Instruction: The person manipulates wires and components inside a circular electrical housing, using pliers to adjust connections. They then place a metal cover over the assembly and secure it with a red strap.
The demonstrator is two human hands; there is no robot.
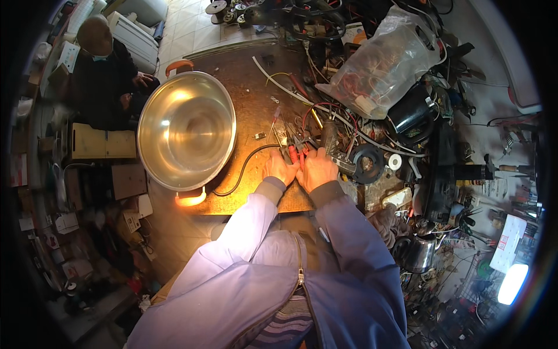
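Note:
My left hand (279,168) is closed at the front of the wooden workbench, its fingertips at the end of a black cable (239,173). Close beside it, my right hand (321,170) is closed round a red-handled hand tool (293,154) that looks like pliers. Its jaws are lost among the clutter, and the fingers partly cover the handles. The cable curves left from my hand toward the large steel pot (149,136), which has orange-brown handles. Just beyond my hands lies a screwdriver (276,114) with a pale reddish handle.
Tools and wires crowd the bench's right side, with a clear plastic bag (381,70), a black kettle (411,113), a black ring (368,164) and a white-sided roll (394,161). Another person (96,87) sits at the far left. A steel kettle (417,254) stands at right.

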